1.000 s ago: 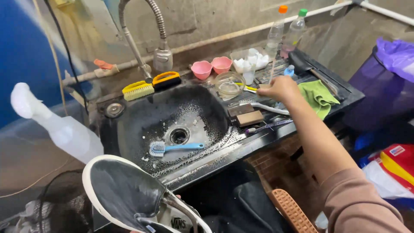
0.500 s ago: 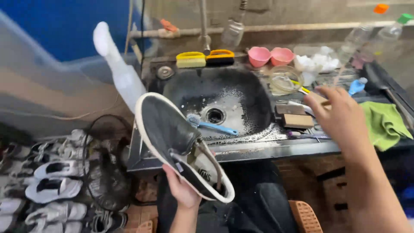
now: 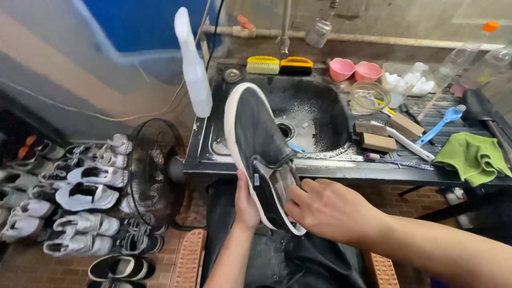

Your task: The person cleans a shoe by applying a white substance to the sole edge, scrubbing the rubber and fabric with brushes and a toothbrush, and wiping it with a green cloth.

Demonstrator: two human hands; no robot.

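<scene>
2 hands hold a dark slip-on shoe (image 3: 256, 144) in front of a black sink (image 3: 320, 114).

The left hand (image 3: 245, 205) grips the shoe's white-edged sole from below near the heel; the right hand (image 3: 328, 208) has its fingers curled at the shoe's opening, thumb on the rim. The shoe tilts toe-up over the worktop (image 3: 341, 170) edge. A green cloth (image 3: 472, 157) lies at the right, and pairs of sneakers (image 3: 80, 197) line the floor at the left beside a fan (image 3: 152, 170).
</scene>
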